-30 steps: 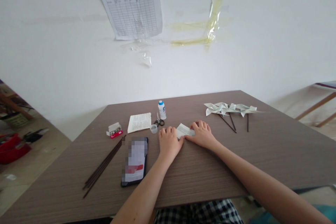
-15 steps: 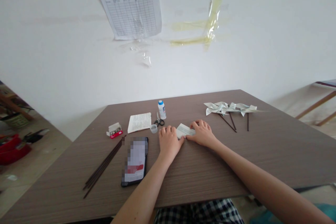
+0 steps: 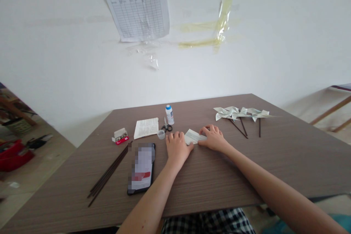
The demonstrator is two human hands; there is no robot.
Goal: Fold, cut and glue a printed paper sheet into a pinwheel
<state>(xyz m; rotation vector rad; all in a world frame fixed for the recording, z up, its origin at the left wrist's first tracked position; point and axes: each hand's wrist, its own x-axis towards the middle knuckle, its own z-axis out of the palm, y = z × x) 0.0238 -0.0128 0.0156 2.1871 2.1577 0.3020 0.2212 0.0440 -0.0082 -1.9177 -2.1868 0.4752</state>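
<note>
On the table's (image 3: 208, 179) L side, sticks (image 3: 117, 160) are lying aslant; an open box (image 3: 122, 139) is sitting just beyond, twd the far L corner. Phone's (image 3: 142, 168) lying nearer the front edge, pad (image 3: 146, 128) twd the far edge, then cup (image 3: 161, 134), scissors (image 3: 166, 128) & upright bottle (image 3: 170, 116). Your L hand (image 3: 177, 146), loosely curled, is resting at the paper's (image 3: 193, 137) L end; paper's lying mid-table btwn hands. Your R hand (image 3: 215, 139) is touching its R end, fingers bent; can't tell if either's pinching. Pinwheels (image 3: 233, 112) are lying twd the far R corner.
</note>
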